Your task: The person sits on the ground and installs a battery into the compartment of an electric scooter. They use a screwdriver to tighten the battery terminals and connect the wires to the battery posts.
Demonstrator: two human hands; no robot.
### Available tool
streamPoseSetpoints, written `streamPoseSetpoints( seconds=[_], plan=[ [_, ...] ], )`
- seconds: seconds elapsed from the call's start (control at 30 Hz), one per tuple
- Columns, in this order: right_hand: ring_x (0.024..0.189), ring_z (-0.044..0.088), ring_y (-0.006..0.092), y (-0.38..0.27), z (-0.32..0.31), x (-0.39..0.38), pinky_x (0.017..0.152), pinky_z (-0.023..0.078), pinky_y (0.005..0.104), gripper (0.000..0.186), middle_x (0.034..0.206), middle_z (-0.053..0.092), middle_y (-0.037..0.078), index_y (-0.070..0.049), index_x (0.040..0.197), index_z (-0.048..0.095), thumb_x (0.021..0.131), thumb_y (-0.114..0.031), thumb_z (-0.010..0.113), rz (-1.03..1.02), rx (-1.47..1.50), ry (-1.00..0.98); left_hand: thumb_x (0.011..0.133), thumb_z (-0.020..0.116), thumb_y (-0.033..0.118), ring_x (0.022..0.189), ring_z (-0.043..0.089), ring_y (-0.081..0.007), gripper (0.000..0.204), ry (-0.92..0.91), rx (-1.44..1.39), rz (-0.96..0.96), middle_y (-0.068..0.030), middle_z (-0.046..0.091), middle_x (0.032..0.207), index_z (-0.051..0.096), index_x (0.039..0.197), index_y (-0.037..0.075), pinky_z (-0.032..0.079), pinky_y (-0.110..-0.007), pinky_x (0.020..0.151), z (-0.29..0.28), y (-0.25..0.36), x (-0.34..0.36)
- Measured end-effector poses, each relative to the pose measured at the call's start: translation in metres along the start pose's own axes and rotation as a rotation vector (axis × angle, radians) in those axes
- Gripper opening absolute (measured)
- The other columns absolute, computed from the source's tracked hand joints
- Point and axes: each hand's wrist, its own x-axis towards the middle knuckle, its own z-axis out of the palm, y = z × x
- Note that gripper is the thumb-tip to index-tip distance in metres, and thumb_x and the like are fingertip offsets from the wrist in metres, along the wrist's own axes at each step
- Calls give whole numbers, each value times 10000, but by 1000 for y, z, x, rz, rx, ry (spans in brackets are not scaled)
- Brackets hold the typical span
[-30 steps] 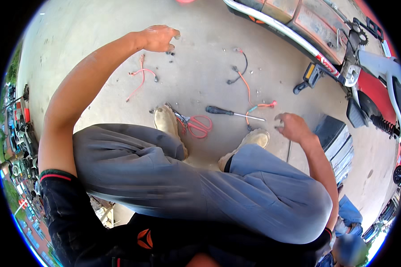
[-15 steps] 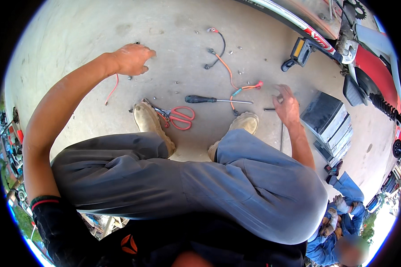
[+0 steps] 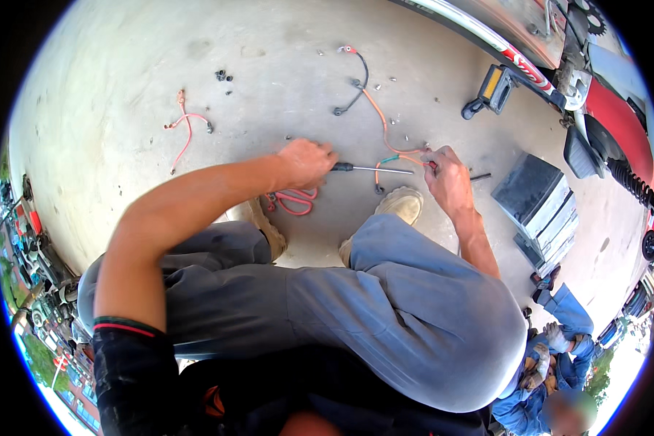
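On the concrete floor in front of me lies an orange and black wire lead with a green-wrapped joint. My right hand is closed on the red end of this lead, at its right side. My left hand is over the handle of a screwdriver and covers most of it. Its fingers are partly hidden, so I cannot tell whether they grip the handle. The screwdriver's shaft points right, across the lead's lower branch. Red-handled scissors lie below my left hand, partly covered by my forearm.
A pink-red branched wire and small black caps lie at the left. Several small metal pieces are scattered about. A dark block-shaped stack stands at right, near a dark rod. A bicycle pedal juts in; another person sits lower right.
My left hand has moved right and down from the pink-red wire to the screwdriver handle. My right hand has moved slightly left and closed on the lead's red end, which has shifted down.
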Motion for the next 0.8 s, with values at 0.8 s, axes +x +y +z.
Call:
streamPoseSetpoints(
  seconds=[0.8],
  plan=[
    [790,654,171,-32,22,-2,727,551,328,262,966,717,77,1,1221,714,962,-24,684,470,1614,-131,918,735,200,1122,696,-398,383,-41,-67,-114,-197,676,1259,648,1233,0,568,-491,965,-54,-57,-35]
  ],
)
